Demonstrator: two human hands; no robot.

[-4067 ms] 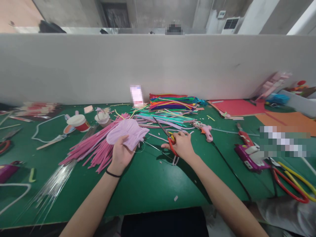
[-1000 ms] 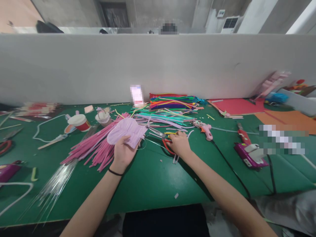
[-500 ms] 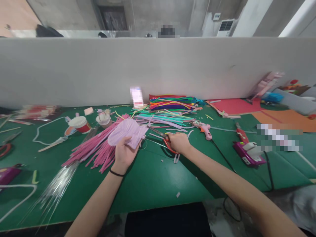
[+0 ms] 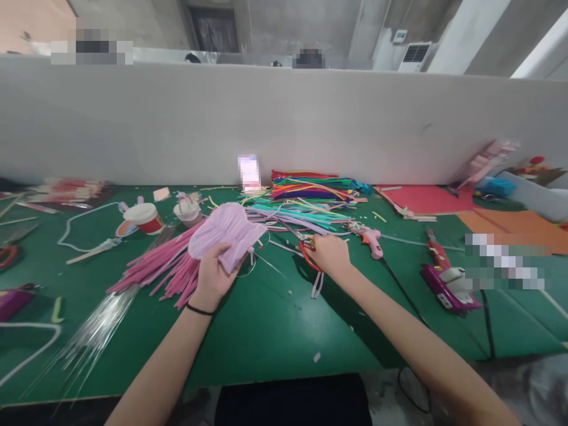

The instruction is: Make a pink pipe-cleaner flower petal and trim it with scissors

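Observation:
My left hand (image 4: 214,277) grips a lilac fan-shaped piece made of pipe cleaners (image 4: 228,234), held up over the green table (image 4: 266,325). A thin wire hangs from its lower edge. My right hand (image 4: 329,254) is closed around red-handled scissors (image 4: 305,248), whose blades point left towards the lilac piece. Under my left hand lies a spread bundle of pink pipe cleaners (image 4: 164,266). Behind both hands is a heap of mixed-colour pipe cleaners (image 4: 306,195).
A pink glue gun (image 4: 370,236) lies right of my right hand, a purple one (image 4: 448,284) farther right. Two paper cups (image 4: 144,218) stand at the left, beside silver wires (image 4: 93,337). Red and orange sheets (image 4: 426,198) lie at the back right. A grey partition (image 4: 284,118) backs the table.
My right hand has lifted the scissors a little off the table and turned them. My left hand has raised the lilac piece slightly. The view has shifted a bit.

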